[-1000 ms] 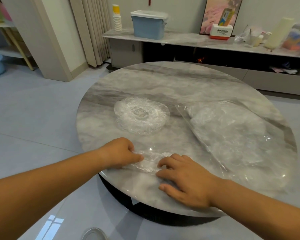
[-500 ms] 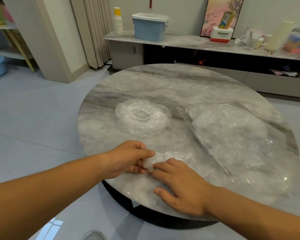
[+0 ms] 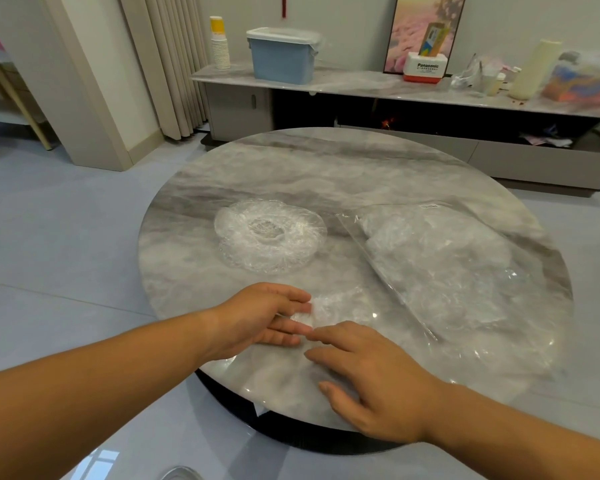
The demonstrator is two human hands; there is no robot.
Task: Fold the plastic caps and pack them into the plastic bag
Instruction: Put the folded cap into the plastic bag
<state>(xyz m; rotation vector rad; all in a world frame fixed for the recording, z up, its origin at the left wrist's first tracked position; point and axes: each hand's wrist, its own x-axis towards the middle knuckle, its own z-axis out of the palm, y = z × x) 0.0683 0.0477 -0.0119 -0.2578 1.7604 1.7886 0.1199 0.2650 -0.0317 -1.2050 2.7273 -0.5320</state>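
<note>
1. Since the work sits right at its near rim, the round table (image 3: pixel 326 168) leaves little margin toward the person. Bare marble lies open beyond the hands and on to the far edge.
2. At the right the plastic bag (image 3: pixel 447 271) lies flat with caps already inside. Its mouth may face the near side, though the clear film makes that hard to tell.
3. Left of centre the stack of unfolded caps (image 3: pixel 271 235) waits, well apart from both hands.
4. Spread flatter a second ago, the cap being folded (image 3: pixel 336 306) is now gathered into a narrow bundle left of the bag, so the fold looks nearly done.
5. The left hand (image 3: pixel 260 317), earlier knuckled down on the cap, now pinches its left end between thumb and fingers. The right hand (image 3: pixel 371 372) lies flat with straight fingers, its index tip at the bundle's near edge.
</note>
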